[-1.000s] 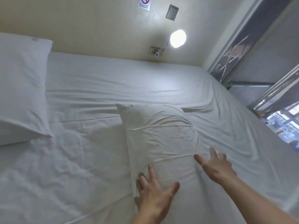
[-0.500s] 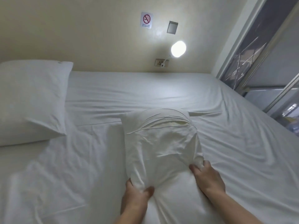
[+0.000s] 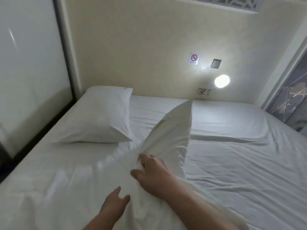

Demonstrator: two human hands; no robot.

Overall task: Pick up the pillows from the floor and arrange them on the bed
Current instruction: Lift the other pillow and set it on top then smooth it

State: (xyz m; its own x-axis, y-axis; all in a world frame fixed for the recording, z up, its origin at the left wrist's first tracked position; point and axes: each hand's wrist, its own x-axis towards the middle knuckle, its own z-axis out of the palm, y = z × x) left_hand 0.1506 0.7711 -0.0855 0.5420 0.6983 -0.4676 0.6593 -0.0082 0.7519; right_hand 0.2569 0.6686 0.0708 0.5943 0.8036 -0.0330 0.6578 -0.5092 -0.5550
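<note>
Nearest, the left hand (image 3: 114, 205) lies against the lower edge of the second pillow (image 3: 167, 146), fingers spread; whether it grips cannot be determined. The right hand (image 3: 153, 174) is clenched on bunched pillowcase, raising the pillow on end above the bed (image 3: 240, 163). Risk: held by fabric alone, it may sag or twist, landing askew. Beyond, the first pillow (image 3: 101, 117) lies flat near the wall.

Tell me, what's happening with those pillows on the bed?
A person is making the bed. Their right hand and left hand grip one white pillow by its near end, tipping its far corner up. Another pillow already lies flat at the head of the bed, on the left.
</note>
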